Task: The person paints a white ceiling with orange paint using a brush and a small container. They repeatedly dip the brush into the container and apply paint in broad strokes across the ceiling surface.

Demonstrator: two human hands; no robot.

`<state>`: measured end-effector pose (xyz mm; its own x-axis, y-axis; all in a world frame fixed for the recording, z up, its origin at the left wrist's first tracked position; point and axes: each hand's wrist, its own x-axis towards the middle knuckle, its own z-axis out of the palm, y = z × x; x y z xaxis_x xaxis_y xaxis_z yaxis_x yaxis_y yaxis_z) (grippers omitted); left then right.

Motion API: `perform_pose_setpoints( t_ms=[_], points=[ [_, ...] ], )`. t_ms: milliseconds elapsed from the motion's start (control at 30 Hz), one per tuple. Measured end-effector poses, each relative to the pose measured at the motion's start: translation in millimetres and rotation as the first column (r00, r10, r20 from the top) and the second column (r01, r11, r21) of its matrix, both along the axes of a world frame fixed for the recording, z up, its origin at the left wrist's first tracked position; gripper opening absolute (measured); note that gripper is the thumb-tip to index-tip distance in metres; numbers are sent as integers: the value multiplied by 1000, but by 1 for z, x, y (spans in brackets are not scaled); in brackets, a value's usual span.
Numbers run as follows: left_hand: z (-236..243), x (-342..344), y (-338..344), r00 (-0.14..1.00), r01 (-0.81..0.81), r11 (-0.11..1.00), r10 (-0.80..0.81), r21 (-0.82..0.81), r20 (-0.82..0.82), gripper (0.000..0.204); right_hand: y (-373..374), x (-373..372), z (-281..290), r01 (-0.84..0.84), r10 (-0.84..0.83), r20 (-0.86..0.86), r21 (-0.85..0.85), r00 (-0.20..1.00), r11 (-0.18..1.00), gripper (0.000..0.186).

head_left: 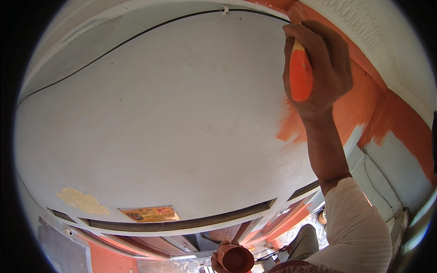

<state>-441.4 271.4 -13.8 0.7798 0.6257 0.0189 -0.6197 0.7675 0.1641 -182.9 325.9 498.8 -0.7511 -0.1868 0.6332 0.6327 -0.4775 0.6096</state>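
Observation:
My right hand (318, 63) is raised high against the pale grey wall (173, 113), shut on the orange-stained handle of a paintbrush (300, 73). The brush head points up toward the top edge, where fresh orange paint (359, 104) spreads over the wall's right side. Low at the bottom, my left hand (221, 257) grips a small round paint tin (236, 259) with dark reddish paint inside. My white sleeve (355, 223) covers the right upper arm.
A thin black cable (136, 36) runs along the top of the wall, held by a white clip (225, 9). White ornate moulding (364, 27) lies above right. A door frame (182, 223) with an orange sticker (150, 214) sits below.

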Motion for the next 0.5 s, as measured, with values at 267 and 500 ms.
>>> perform_pose_setpoints(
  t_ms=[267,500],
  points=[
    [-6,-2,2,971,-115,976,71,-182,-230,83,18,-16,1,-81,81,27,-12,996,997,32],
    [-13,-2,3,949,-203,969,159,-143,-270,82,23,-24,3,-108,109,43,-28,993,994,33]
  ],
)
